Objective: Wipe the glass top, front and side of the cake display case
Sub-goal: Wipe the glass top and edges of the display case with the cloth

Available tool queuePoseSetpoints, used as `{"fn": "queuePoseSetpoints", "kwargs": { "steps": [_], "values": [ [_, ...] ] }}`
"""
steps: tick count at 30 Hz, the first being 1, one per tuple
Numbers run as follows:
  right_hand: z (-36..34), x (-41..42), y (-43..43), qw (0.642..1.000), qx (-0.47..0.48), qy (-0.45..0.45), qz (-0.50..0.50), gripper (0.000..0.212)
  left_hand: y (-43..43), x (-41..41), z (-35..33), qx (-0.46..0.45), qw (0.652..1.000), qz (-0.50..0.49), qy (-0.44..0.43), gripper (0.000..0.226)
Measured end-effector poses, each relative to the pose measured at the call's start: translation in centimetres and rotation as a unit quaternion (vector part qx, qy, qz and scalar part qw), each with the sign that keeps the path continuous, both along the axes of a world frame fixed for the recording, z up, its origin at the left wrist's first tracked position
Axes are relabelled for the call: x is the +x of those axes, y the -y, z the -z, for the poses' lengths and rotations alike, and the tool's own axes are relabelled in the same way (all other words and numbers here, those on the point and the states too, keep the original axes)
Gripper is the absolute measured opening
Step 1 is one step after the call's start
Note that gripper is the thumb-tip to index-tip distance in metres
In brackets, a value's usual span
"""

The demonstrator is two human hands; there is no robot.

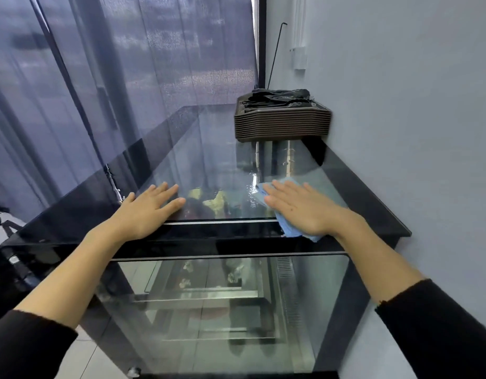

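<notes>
So the tall glass-sided cake display case with the black frame (329, 310) is sitting right up against a pale grey wall (414, 105) on its right, and the person is leaning over its near end, looking down at the shiny dark glass top (214, 160).

The right hand (302, 209) is lying flat with fingers stretched out and close together, pressing a light blue microfibre cloth (288, 228) onto the top near the right front corner. It isn't gripping the cloth, just holding it down with the palm; bits of blue are poking out past the fingertips and under the wrist. There's a wet-looking sheen on the glass just beyond the cloth.

The left hand (147, 212) is resting palm-down on the top too, fingers spread a little, holding nothing, near the left front edge. The two hands are well apart. Both arms are wearing black sleeves (441, 329) pushed up the forearms.

Further back on the top, against the wall, a stack of dark brown plastic trays (283, 124) is sitting with something black and crumpled (280, 95) lying on it, can't tell what. Sheer blue-grey curtains (113, 77) are hanging along the left side. Through the front glass you can make out shelves inside, but it's too reflective to tell what's on them.
</notes>
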State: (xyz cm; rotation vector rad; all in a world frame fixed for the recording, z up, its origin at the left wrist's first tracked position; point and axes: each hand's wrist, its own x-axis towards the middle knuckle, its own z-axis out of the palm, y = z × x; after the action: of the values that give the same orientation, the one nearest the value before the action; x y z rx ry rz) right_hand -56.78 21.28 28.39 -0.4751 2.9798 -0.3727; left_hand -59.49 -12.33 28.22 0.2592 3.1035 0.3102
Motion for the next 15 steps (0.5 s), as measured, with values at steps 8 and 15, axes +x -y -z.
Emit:
{"fn": "queuePoseSetpoints", "kwargs": {
  "steps": [8,15],
  "values": [
    [-1.8,-4.3,-7.5,0.987,0.001,0.043,0.153,0.054,0.0,-0.5,0.4,0.025,0.999,-0.002,-0.028,0.068],
    [-0.1,-4.1,2.3,0.998,0.045,-0.025,0.025,0.059,-1.3,-3.9,-1.4,0.143,0.982,0.08,-0.092,0.054]
  ]
}}
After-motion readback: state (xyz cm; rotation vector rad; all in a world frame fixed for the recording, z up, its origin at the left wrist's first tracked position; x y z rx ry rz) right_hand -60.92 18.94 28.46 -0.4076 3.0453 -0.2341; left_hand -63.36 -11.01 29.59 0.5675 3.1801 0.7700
